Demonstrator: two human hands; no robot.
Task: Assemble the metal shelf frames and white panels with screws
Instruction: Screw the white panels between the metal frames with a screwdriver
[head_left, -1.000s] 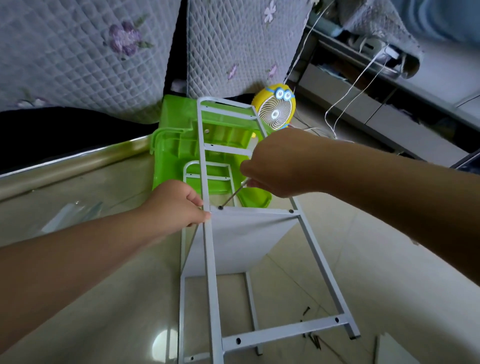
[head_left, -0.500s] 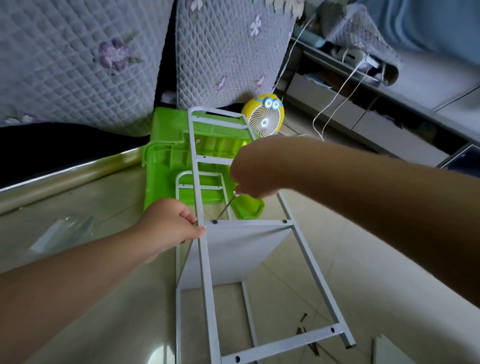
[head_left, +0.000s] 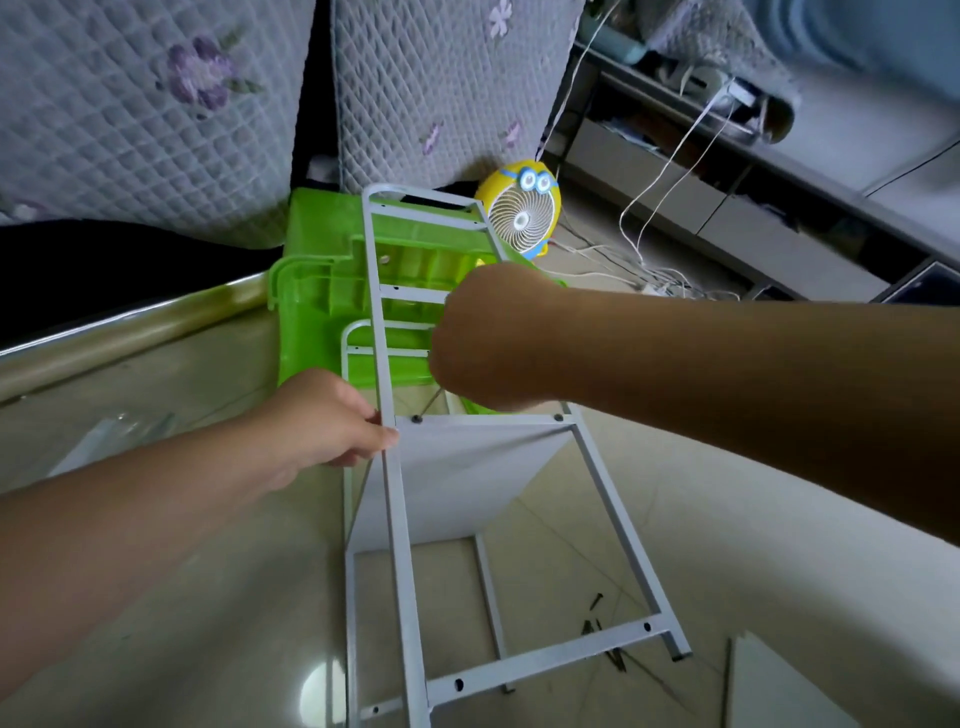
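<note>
My left hand (head_left: 322, 421) grips the frame (head_left: 399, 519), nine o'clock of the screw (head_left: 416, 419); my right hand (head_left: 498, 343), curled round the screwdriver (head_left: 435, 401), must hold its tip seated squarely.

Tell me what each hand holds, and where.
Left hand holds the frame by its left upright, at the crossbar. Right hand grips the screwdriver by its handle, hidden in the fist.

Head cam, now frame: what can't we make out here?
All head view:
- Tool: handle buried in right hand; only the thin shaft shows, type unclear.
- Screw under its tip: too small and dark to judge seating.
- Left hand fingertips: behind the metal frame upright.
- Loose screws on floor: too small to count, some behind the crossbar.
- Spare white panel: cut by bottom-right edge.
</note>
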